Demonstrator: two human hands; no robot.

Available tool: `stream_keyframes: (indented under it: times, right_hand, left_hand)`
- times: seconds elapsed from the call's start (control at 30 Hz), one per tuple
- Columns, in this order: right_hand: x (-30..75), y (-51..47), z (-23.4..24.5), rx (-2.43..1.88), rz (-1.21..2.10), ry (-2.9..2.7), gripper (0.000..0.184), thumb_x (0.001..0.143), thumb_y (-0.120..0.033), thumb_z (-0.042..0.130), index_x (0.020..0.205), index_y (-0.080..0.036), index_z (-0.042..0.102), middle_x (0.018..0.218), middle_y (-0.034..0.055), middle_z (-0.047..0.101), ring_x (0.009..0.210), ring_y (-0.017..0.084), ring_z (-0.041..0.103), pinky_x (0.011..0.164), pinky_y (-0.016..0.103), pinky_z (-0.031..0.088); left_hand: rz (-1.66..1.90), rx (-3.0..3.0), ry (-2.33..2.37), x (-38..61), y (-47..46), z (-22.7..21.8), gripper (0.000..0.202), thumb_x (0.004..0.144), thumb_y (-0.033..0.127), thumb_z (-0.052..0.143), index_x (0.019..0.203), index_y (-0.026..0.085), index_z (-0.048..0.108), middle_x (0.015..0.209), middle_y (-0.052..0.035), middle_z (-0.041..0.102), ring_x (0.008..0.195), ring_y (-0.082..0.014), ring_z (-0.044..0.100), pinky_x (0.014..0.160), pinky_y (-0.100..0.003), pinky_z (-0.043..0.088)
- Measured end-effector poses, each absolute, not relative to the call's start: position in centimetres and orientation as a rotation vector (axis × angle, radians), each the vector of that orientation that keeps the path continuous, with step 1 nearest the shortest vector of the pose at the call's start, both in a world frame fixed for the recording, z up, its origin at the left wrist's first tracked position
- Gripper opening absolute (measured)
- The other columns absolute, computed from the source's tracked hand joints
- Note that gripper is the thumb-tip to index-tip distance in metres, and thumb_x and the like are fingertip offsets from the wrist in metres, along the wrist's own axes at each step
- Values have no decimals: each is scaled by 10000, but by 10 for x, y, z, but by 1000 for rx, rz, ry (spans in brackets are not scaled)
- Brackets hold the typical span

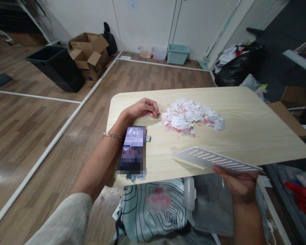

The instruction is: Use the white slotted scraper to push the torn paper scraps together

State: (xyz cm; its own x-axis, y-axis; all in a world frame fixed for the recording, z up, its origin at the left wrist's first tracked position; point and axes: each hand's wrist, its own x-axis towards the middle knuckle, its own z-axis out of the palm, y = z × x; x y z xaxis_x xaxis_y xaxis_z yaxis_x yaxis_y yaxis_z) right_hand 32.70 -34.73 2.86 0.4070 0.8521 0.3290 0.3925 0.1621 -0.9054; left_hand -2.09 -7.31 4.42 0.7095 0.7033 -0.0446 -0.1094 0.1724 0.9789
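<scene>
A heap of torn white and pink paper scraps (191, 117) lies on the pale wooden table (257, 136). My left hand (142, 108) rests on the table just left of the heap, its fingers curled under with the tips by the nearest scraps. Whether it holds anything is hidden. My right hand (238, 182) grips a flat white slotted plastic panel (214, 160) by its near edge and holds it tilted over the table's front edge. A phone (132, 149) with a lit screen lies beside my left forearm.
A clear plastic bin (209, 204) sits below the table's front edge, by my lap. On the floor behind stand a black bin (57, 66), open cardboard boxes (89, 52), a teal tub (177, 53) and black rubbish bags (237, 68).
</scene>
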Motion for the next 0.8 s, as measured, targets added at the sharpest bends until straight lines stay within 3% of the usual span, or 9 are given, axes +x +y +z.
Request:
stream_keyframes:
  times: [0.13,0.37,0.6,0.8]
  right_hand:
    - [323,-348,30,-1427,488,-1215,287,556,-236,1030,793,-311,885,735,6,873,613,293,838,601,390,759]
    - [313,-360,29,-1424,561,-1193,251,679,-322,1000,909,-293,906,873,41,908,747,258,875,736,324,754]
    - [330,-352,28,-1405,519,-1276,277,614,-259,1016,870,-284,913,787,47,894,638,297,861,607,341,751]
    - [329,-346,33,-1401,429,-1329,246,638,-207,999,838,-309,899,776,8,887,646,296,860,665,382,769]
  left_hand:
    - [623,1279,571,-21,-74,45,74,740,146,819,767,81,798,757,-105,803,687,-138,768,698,-225,617]
    - [616,1266,559,-21,-73,46,89,727,142,831,766,69,797,752,-107,800,672,-142,771,688,-225,621]
    - [618,1260,544,-21,-73,44,83,726,137,827,766,71,797,739,-103,802,658,-137,768,681,-221,621]
    - [612,1271,563,-21,-72,44,66,730,140,815,764,85,799,744,-99,807,661,-136,767,691,-232,624]
